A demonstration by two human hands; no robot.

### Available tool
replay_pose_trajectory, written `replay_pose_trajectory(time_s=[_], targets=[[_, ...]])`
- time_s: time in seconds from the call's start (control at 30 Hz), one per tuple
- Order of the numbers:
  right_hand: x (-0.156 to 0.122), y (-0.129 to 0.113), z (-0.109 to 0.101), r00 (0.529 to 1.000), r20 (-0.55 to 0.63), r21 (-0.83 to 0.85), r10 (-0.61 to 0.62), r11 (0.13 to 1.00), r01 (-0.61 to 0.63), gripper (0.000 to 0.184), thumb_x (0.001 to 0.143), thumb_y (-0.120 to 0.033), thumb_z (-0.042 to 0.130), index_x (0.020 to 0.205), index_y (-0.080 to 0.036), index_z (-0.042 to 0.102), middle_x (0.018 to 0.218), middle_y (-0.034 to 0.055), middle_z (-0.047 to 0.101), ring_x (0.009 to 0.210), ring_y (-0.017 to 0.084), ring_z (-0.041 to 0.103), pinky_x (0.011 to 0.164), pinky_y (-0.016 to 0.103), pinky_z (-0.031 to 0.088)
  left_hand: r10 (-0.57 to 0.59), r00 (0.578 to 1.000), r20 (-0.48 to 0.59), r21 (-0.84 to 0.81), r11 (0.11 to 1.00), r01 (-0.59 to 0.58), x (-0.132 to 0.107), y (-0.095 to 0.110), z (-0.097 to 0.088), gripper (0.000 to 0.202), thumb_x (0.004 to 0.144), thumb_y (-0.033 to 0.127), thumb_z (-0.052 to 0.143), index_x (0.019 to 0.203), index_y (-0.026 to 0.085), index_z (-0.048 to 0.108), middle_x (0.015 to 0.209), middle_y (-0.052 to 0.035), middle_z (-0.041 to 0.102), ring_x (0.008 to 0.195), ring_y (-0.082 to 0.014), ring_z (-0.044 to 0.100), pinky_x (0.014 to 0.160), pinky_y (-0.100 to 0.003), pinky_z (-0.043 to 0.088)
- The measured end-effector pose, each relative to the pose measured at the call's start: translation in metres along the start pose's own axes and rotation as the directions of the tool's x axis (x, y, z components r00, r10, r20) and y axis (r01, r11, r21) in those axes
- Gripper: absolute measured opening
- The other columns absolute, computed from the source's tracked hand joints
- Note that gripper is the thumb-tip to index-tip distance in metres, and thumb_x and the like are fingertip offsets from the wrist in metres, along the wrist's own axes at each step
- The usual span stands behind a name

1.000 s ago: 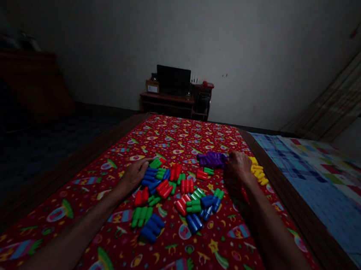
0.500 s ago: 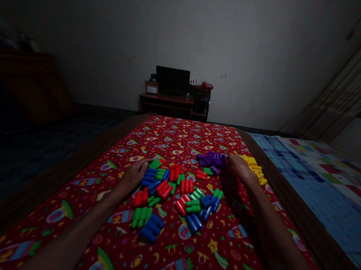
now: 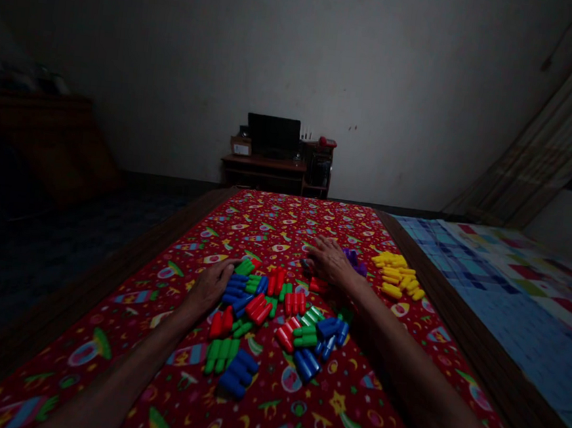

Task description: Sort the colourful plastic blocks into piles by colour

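Observation:
My right hand [image 3: 331, 261] is spread over the purple plastic blocks [image 3: 355, 262], its fingers apart and covering most of them. A red block [image 3: 318, 285] peeks out below that hand. At the left edge of the mixed pile rests my left hand [image 3: 209, 286], fingers loosely extended beside a green block [image 3: 244, 267] and several blue blocks [image 3: 236, 283]. Red blocks [image 3: 258, 308] and more green ones [image 3: 221, 356] lie through the pile. Nearest me is a blue block [image 3: 238, 373]. The blocks look like rows of joined rounded tubes.
Several yellow blocks [image 3: 398, 275] form a separate group on the right. Everything lies on a red patterned cloth [image 3: 265, 416] with brown edging [image 3: 409, 254]. Beyond stands a small desk [image 3: 265, 164] with a dark monitor [image 3: 272, 136]. A bed with checked covers [image 3: 492, 290] is at right.
My right hand has moved left, from between the purple and yellow blocks to on top of the purple ones, and its fingers have spread. My left hand stays beside the pile.

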State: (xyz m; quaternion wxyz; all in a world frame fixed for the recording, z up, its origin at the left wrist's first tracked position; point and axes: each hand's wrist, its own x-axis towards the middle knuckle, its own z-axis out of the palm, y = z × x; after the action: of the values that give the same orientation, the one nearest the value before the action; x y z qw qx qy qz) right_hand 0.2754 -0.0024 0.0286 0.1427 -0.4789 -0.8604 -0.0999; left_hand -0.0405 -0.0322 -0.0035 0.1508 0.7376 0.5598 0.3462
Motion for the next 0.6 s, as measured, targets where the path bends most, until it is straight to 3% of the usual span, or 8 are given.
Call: replay_pose_trajectory(time_s=[0.13,0.27,0.37,0.47,0.6], targets=[[0.019,0.002,0.008,0.976,0.212,-0.056,0.043,0.998,-0.032,0.025,0.092,-0.028,0.048,0.1,-0.016,0.069,0.105,0.0128,0.069,0.107,0.024,0.057,0.1,0.04,0.033,-0.002,1.0,-0.007,0.004,1.0,0.002,0.0,0.0,-0.001,0.054,0.086,0.045,0.03,0.113,0.013,0.065,0.105,-0.0106,0.071,0.093,-0.0248,0.066,0.086,-0.038,0.051],[0.016,0.016,0.01,0.966,0.218,-0.104,0.139,0.987,-0.119,0.028,0.092,-0.024,0.044,0.095,-0.014,0.071,0.094,0.0127,0.071,0.094,0.022,0.062,0.096,0.035,0.034,-0.004,1.0,-0.001,-0.004,1.0,0.004,0.0,-0.001,0.0,0.053,0.086,0.044,0.03,0.113,0.014,0.065,0.108,-0.0103,0.07,0.094,-0.0246,0.066,0.087,-0.038,0.051],[0.007,0.024,0.01,0.985,0.137,-0.062,0.105,0.993,-0.098,0.03,0.094,-0.027,0.043,0.1,-0.014,0.07,0.098,0.0122,0.069,0.101,0.022,0.059,0.101,0.037,0.031,0.002,1.0,-0.003,-0.005,1.0,-0.002,0.0,0.0,-0.001,0.053,0.086,0.044,0.031,0.113,0.014,0.065,0.113,-0.0102,0.069,0.096,-0.0246,0.065,0.089,-0.038,0.05],[-0.009,0.024,0.009,0.994,-0.043,0.012,0.099,0.995,-0.098,0.036,0.096,-0.032,0.039,0.119,-0.017,0.062,0.117,0.0131,0.063,0.118,0.024,0.05,0.105,0.041,0.029,0.004,1.0,-0.002,0.005,1.0,-0.004,0.0,0.001,-0.002,0.053,0.086,0.044,0.031,0.114,0.014,0.065,0.114,-0.0102,0.069,0.097,-0.0249,0.065,0.089,-0.038,0.05],[-0.042,0.017,0.01,0.93,-0.216,0.02,0.297,0.954,-0.299,0.049,0.096,-0.041,0.036,0.139,-0.021,0.044,0.146,0.0172,0.038,0.137,0.033,0.028,0.106,0.054,0.027,0.005,1.0,-0.002,0.016,1.0,-0.005,0.0,0.002,-0.002,0.052,0.087,0.043,0.03,0.113,0.015,0.066,0.111,-0.0094,0.07,0.095,-0.0245,0.065,0.087,-0.037,0.051]])
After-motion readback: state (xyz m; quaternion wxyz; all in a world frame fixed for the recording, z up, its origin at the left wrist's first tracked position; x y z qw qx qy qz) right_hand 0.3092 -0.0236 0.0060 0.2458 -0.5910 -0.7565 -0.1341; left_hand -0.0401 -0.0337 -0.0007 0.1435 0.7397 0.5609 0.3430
